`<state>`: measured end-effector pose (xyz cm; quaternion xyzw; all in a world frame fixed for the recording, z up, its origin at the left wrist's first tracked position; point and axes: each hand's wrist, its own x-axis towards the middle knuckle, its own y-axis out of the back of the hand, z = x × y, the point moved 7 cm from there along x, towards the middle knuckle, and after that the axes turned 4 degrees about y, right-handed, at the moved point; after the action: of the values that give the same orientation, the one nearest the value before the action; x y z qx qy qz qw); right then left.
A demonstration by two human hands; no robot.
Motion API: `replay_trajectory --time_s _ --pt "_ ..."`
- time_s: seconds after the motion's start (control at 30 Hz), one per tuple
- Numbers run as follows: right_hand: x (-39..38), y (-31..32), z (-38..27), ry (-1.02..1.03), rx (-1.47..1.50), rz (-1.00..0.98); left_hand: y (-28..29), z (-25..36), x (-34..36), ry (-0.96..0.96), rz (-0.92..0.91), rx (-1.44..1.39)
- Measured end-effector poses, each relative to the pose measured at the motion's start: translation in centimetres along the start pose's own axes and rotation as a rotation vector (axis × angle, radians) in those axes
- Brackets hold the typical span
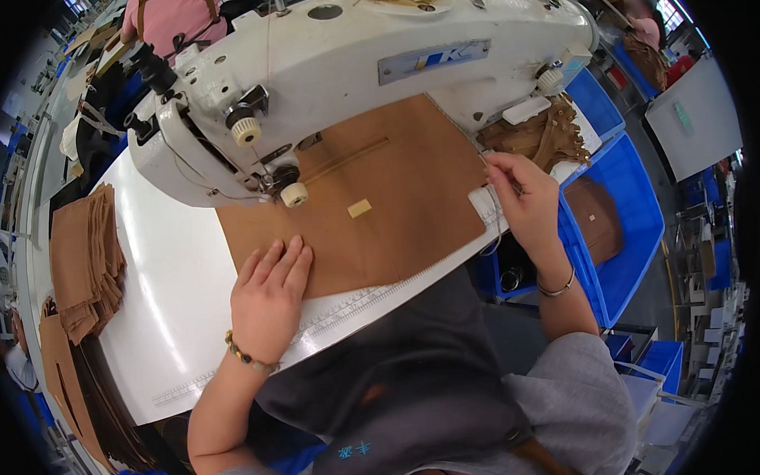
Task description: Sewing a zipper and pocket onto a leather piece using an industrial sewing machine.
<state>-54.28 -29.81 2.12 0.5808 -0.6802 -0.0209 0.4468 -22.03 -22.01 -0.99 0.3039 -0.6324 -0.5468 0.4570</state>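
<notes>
A brown panel [428, 177], leather-like, lies flat on the white table of a sewing machine [324, 63], partly under its arm. It bears a long narrow slot-like strip [344, 161] and a small pale yellow tag [359, 208]. My left hand [269, 283] rests on the panel's near left part, fingers stretched out and palm down. At the panel's right edge, my right hand [521, 195] is closed, thumb and fingertips pinched together. A thin metallic bit shows at those fingertips; I cannot make out what it is.
Stacked brown pieces [86, 256] lie at the left table edge, with longer brown panels [71, 382] below. Brown zipper-like strips [544, 135] pile up behind my right hand. A blue bin [627, 229] at the right holds a brown panel. A printed ruler [349, 312] runs along the near table edge.
</notes>
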Motion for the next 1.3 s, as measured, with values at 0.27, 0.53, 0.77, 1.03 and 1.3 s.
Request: replay_trajectory --time_s 0.27,0.53,0.77,1.03,1.3 --pt "1.1 -2.4 2.1 0.133 -0.205 -0.232 3.9 6.1 -9.4 0.066 -0.089 -0.113" --pt "2.1 -3.9 2.0 0.146 -0.704 -0.417 1.3 5.1 -12.2 0.100 0.089 -0.148" --pt "0.6 -8.7 -7.2 0.372 -0.216 -0.457 -1.9 5.4 -14.1 0.067 0.383 0.068" --pt "-2.5 -17.7 -13.7 0.938 -0.245 -0.562 -3.1 5.2 -14.4 0.035 0.488 0.144" --pt "0.4 -17.7 -12.6 0.912 -0.308 -0.497 -3.5 5.2 -14.5 0.036 0.526 0.158"
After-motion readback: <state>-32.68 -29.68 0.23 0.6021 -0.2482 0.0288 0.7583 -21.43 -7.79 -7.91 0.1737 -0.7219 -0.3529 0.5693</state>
